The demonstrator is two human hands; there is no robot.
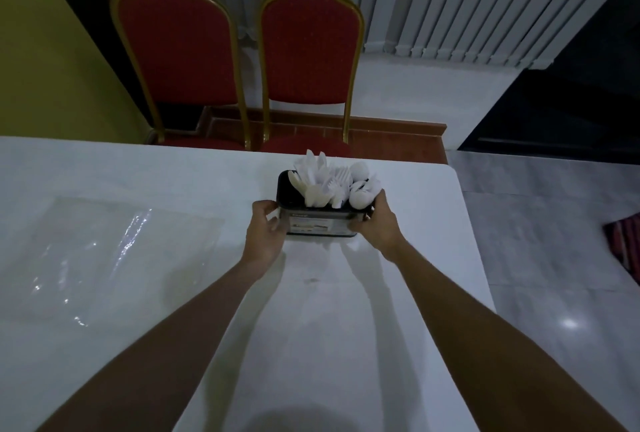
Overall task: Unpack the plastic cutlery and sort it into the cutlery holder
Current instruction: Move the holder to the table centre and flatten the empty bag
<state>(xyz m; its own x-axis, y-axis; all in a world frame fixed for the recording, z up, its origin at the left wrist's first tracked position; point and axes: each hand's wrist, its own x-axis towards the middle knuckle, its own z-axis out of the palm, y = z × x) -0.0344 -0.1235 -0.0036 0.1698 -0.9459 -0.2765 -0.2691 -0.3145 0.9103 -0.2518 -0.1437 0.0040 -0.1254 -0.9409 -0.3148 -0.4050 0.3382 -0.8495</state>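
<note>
White tabletop point(173, 171) spread out under me, two red padded chairs with gold frames point(183, 50) tucked against its far edge. Flat clear plastic wrapper point(114, 258) lies by the left edge. Near the far edge, towards the right corner, sits the black rectangular cutlery holder point(322, 223). My left hand point(266, 227) grips its left end and my right hand point(377, 223) its right end, fingers wrapped round. White plastic cutlery point(332, 182) stands upright inside.

A black cutlery holder point(320, 223) stands upright near the far edge of the tabletop point(173, 171), with white plastic cutlery point(332, 185) standing inside. A clear wrapper point(114, 251) lies flat to its left.
</note>
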